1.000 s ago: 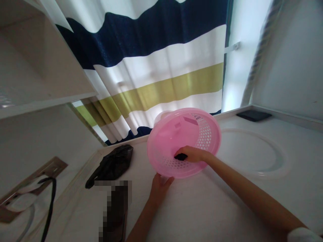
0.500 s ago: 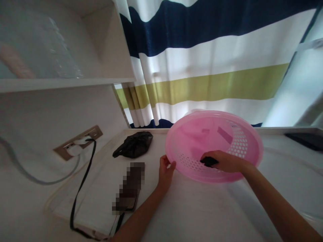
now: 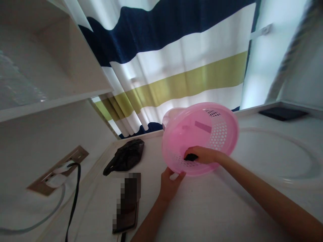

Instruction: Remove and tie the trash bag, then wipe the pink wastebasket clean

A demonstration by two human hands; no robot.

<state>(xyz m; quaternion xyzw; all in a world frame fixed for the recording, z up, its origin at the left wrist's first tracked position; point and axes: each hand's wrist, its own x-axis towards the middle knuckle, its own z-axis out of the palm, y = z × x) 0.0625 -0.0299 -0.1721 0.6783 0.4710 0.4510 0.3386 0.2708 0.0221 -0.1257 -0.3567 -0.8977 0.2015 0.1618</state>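
Observation:
A pink plastic basket [image 3: 186, 136] with perforated sides stands tilted on the white tabletop, its inside facing me. My left hand [image 3: 171, 185] is closed on the near-left rim, thumb and fingers pinching the edge. Inside the basket, my right hand [image 3: 205, 155] grips a small black wad [image 3: 191, 157], which looks like cloth or a sponge. It is pressed against the lower perforated wall. Most of the wad is hidden by the fingers. A pale object [image 3: 168, 116] shows partly behind the basket's left side; I cannot make out its kind.
Left of the basket lie a black plastic bag [image 3: 128, 154] and a phone [image 3: 128, 215], partly pixelated. Cords run from a wall socket [image 3: 59, 171]. A clear round rim [image 3: 280, 134] rests at right, below a dark flat object [image 3: 282, 113]. Behind hangs a striped curtain [image 3: 181, 80].
The view has tilted and turned right. The basket appears steeper, with its right side raised. My right hand stays on the black wad at the lower wall; the left keeps its rim grip.

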